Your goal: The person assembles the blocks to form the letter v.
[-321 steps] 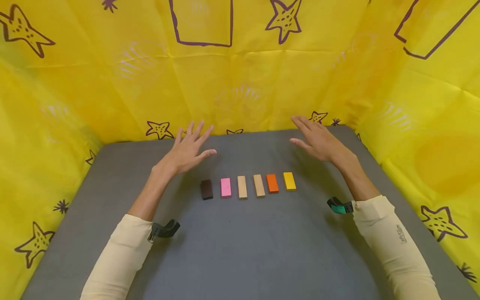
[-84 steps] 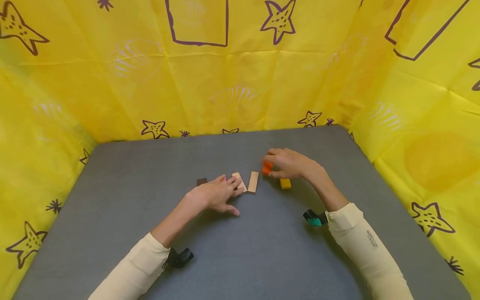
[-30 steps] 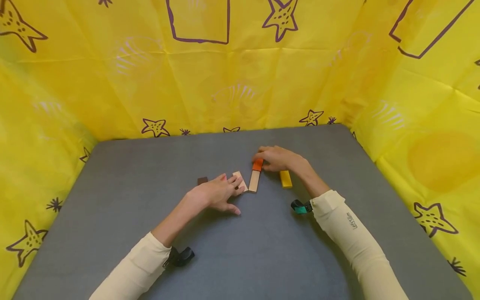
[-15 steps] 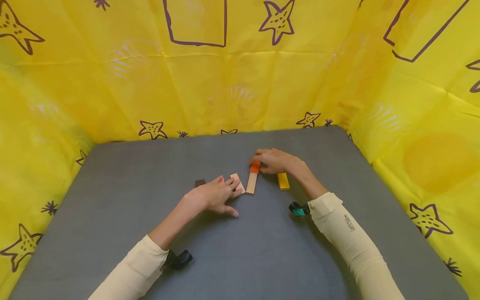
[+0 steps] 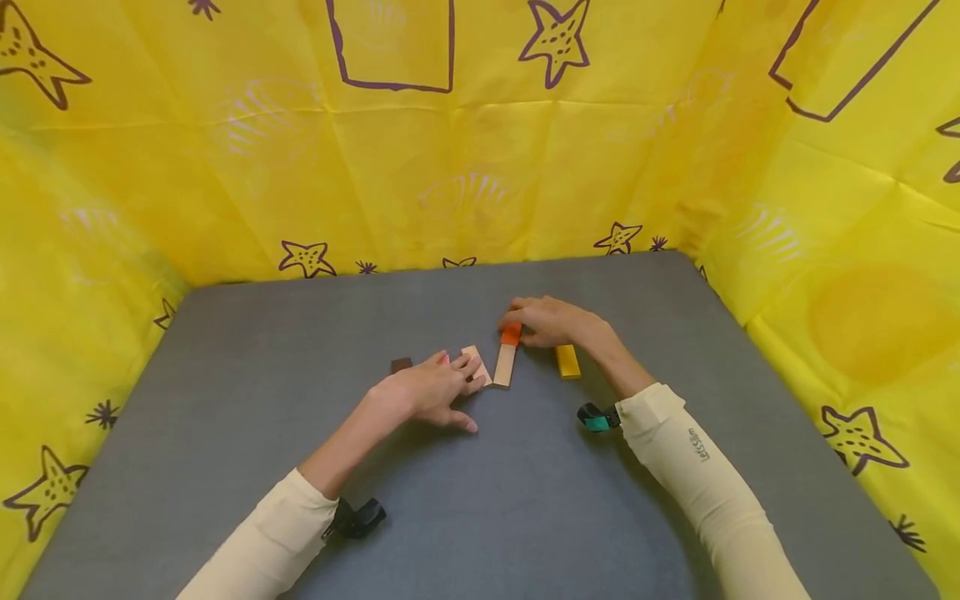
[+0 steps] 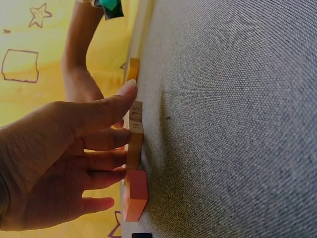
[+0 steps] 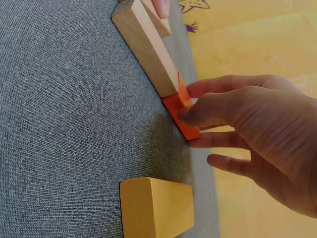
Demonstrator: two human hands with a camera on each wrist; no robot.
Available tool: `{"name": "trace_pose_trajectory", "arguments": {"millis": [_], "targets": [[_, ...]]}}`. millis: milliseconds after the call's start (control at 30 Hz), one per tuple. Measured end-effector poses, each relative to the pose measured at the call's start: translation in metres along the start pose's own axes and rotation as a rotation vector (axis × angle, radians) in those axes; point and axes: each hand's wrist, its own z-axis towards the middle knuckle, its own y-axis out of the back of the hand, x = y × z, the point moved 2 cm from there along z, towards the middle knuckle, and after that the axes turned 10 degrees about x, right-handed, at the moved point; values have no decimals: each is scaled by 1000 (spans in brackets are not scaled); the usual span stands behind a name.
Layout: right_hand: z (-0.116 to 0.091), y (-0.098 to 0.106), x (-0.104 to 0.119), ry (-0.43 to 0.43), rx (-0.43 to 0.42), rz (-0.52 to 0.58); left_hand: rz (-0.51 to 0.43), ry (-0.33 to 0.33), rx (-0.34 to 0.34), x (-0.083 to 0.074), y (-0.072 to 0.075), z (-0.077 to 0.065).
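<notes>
Two plain wooden blocks lie in a V on the grey table, near ends touching. On the left wooden block (image 5: 471, 350) rest the fingertips of my left hand (image 5: 431, 390), its fingers extended and thumb held apart. With thumb and fingers, my right hand (image 5: 546, 322) pinches the orange block (image 5: 512, 335) against the far end of the right wooden block (image 5: 505, 365), in line with it. In the left wrist view a pink block (image 6: 136, 196) lies beside the left fingers; the left hand mostly covers it in the head view. Faint numbers mark the wooden blocks' ends.
A yellow block (image 5: 568, 362) lies to the right, below my right wrist. The dark brown block (image 5: 401, 364) sits left of my left hand, partly covered by it. Yellow patterned cloth (image 5: 390, 183) walls the grey table (image 5: 480, 517) at the back and sides.
Earlier, six separate blocks stood in a row under raised hands. Since then the wooden pair was angled together and the orange block brought left to the right one's end. The last half second shows hardly any motion.
</notes>
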Motion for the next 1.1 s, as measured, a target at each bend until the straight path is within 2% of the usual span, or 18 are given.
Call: {"name": "trace_pose_trajectory", "arguments": {"millis": [233, 700, 1100], "targets": [[0, -1, 1, 20, -4, -7, 5, -3, -3, -1, -1, -2], [0, -1, -1, 3, 2, 2, -6, 2, 0, -1, -1, 1], [-20, 6, 3, -21, -34, -57, -5, 8, 0, 0, -1, 0]]}}
